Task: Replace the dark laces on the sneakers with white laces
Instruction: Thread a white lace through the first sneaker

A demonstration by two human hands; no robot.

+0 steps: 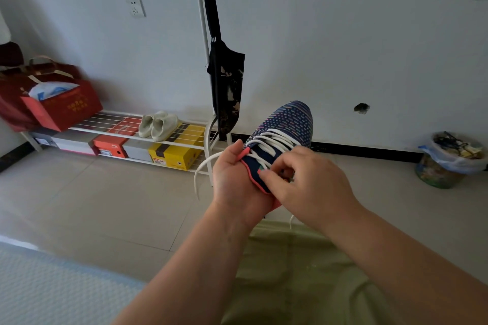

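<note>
So my left hand (232, 174) is wrapped around the sneaker (280, 137) over my lap, right hand (303, 179) pinching the white lace (274, 140) by the top eyelets. I'd pull evenly, keep it flat.

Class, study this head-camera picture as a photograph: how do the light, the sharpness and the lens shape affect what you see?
Head view: dim, even indoor light with soft shadows and no glare; the sneaker and white lace read clearly, while the right hand is slightly soft; the wide lens makes the rack pole lean and bows the floor edge; corners darken.
</note>
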